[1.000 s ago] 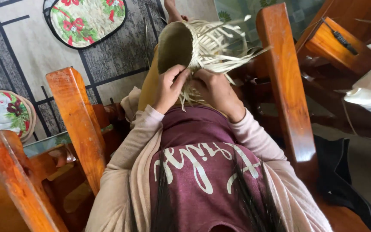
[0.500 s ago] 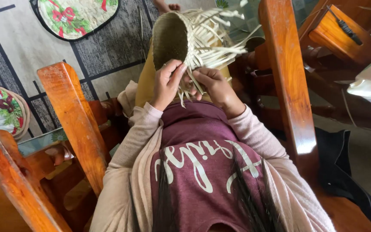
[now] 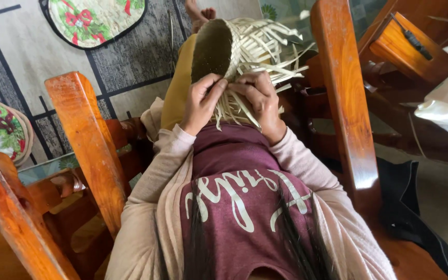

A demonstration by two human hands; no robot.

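Observation:
A half-woven straw basket [image 3: 219, 46] lies on my lap with its dark open mouth facing me. Pale loose strips [image 3: 265, 46] fan out from its right side and hang down near my belly. My left hand [image 3: 200, 103] grips the basket's near rim, fingers curled over the weave. Just right of it, my right hand [image 3: 260, 101] pinches the loose strips against the rim. The two hands almost touch. I wear a maroon top and a beige cardigan.
Orange wooden chair arms stand on both sides, one at the left [image 3: 86, 140] and one at the right [image 3: 346, 98]. A floral mat [image 3: 94, 18] lies on the grey patterned rug. A round festive mat [image 3: 1, 129] is at the left. A wooden table [image 3: 416, 46] is at the right.
The view has shifted slightly, and the basket sits a little higher in the frame. Both hands stay on the rim, with the fingers working the strips.

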